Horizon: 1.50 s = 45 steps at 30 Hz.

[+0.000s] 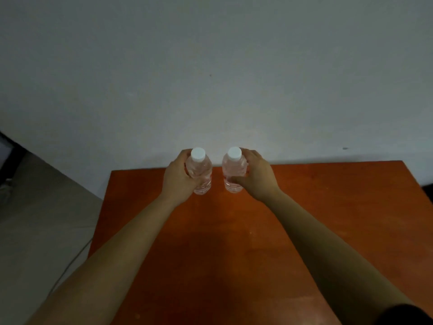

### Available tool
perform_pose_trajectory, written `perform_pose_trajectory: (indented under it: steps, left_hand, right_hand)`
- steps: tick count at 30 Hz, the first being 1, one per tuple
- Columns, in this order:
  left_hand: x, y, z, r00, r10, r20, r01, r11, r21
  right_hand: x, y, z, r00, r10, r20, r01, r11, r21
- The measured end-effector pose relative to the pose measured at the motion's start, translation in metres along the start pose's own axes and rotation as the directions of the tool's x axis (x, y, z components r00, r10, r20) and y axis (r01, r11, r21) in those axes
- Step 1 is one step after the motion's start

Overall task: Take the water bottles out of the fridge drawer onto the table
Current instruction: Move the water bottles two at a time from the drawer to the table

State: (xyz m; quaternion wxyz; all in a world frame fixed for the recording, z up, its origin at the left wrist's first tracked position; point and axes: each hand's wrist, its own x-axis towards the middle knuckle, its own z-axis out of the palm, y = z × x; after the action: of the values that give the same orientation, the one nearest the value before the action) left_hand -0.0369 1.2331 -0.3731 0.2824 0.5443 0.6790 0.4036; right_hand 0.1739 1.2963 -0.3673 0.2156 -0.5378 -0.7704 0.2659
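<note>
Two clear water bottles with white caps stand upright side by side near the far edge of the orange-brown wooden table (257, 231). My left hand (179, 180) grips the left bottle (203, 171) around its body from the left. My right hand (256, 175) grips the right bottle (232, 171) from the right, thumb across its front. A small gap separates the two bottles. The fridge drawer is out of view.
A plain white wall (210, 78) rises directly behind the table's far edge. Grey floor (42, 219) lies to the left of the table, with a thin cable running over it. A dark object shows at the far left edge.
</note>
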Motion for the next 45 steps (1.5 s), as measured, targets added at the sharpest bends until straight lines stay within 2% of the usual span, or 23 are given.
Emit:
perform_pose_trajectory:
  steps: [7, 13, 23, 27, 30, 34, 38, 42, 45]
  left_hand:
    - [0.057, -0.028, 0.012, 0.994, -0.026, 0.108, 0.008, 0.987, 0.161]
    - [0.088, -0.038, 0.022, 0.989, -0.068, 0.13, 0.048, 0.988, 0.15]
    - [0.084, -0.031, 0.019, 0.99, -0.016, 0.137, -0.003, 0.991, 0.136]
    - [0.077, -0.003, 0.003, 0.993, 0.051, 0.107, -0.068, 0.983, 0.17]
    - [0.067, 0.031, -0.009, 0.98, 0.177, 0.089, -0.196, 0.934, 0.299]
    - [0.037, 0.1, -0.001, 0.915, 0.397, 0.067, -0.384, 0.81, 0.443]
    - [-0.02, 0.192, 0.04, 0.811, 0.577, 0.096, -0.544, 0.683, 0.488]
    - [-0.116, 0.294, 0.108, 0.681, 0.717, 0.151, -0.696, 0.57, 0.437]
    - [-0.207, 0.366, 0.17, 0.554, 0.806, 0.207, -0.813, 0.472, 0.341]
  right_hand:
    - [0.051, -0.002, 0.039, 0.995, 0.09, 0.044, -0.09, 0.996, -0.014]
    - [0.08, 0.008, 0.048, 0.984, 0.16, 0.081, -0.162, 0.987, 0.016]
    - [0.078, 0.008, 0.049, 0.987, 0.136, 0.089, -0.132, 0.99, -0.042]
    - [0.06, 0.0, 0.019, 0.993, 0.109, 0.033, -0.106, 0.991, -0.079]
    - [0.031, -0.006, -0.021, 0.994, 0.036, -0.099, -0.051, 0.987, -0.152]
    - [-0.038, 0.001, -0.092, 0.95, -0.046, -0.309, -0.051, 0.953, -0.3]
    - [-0.136, 0.024, -0.175, 0.872, -0.066, -0.485, -0.176, 0.882, -0.437]
    - [-0.278, 0.05, -0.262, 0.746, -0.042, -0.664, -0.353, 0.821, -0.448]
    - [-0.406, 0.072, -0.323, 0.636, -0.011, -0.772, -0.512, 0.742, -0.433]
